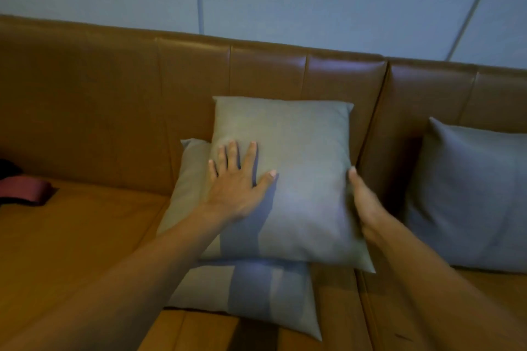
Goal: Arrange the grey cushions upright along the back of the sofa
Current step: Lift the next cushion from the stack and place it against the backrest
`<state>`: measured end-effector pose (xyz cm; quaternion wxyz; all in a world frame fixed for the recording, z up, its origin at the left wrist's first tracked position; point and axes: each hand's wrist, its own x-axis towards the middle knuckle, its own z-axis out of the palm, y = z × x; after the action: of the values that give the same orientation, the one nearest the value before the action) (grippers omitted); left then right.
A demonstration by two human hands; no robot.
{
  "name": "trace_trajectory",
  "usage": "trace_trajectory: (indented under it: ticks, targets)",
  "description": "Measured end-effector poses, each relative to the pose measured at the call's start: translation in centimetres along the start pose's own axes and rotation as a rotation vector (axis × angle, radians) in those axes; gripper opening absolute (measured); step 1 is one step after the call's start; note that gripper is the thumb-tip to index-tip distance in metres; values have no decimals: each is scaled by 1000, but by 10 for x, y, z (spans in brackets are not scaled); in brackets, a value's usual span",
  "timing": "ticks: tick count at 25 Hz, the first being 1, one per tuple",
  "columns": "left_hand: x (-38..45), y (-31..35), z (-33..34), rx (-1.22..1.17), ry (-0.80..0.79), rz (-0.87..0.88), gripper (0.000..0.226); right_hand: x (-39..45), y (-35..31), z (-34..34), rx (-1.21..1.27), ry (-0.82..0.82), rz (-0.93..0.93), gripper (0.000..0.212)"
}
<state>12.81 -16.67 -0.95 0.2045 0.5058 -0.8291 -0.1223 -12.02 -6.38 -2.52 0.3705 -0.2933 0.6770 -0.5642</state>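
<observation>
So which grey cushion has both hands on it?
The top cushion, stacked on the lower cushion; the right cushion stands alone, untouched.

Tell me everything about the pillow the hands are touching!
The top cushion is square, grey, soft-looking plain fabric with pointed corners. It leans against the brown sofa back, lying on another grey cushion. The left hand presses flat on its front; the right hand touches its right edge.
</observation>
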Motion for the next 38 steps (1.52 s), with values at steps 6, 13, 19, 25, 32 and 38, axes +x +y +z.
trace_trajectory:
  ticks: [6,13,19,25,32,38]
  targets:
    - [11,23,-98,-621,46,-215,115,-101,-114,68,-51,-171,-599,38]
    - [-18,-27,-225,-645,36,-300,108,-171,-67,224,-402,-333,-1088,59]
    - [-53,-89,-231,-528,249,-390,57,-170,-12,264,-473,-474,-888,60]
    - [-78,-57,-240,-573,383,-71,47,-86,-19,219,295,-46,67,94]
    - [-65,-31,-213,-965,449,225,63,-55,-73,137,651,101,-210,55]
    - [-44,-55,-91,-965,411,-48,112,-52,-46,102,24,382,-353,55]
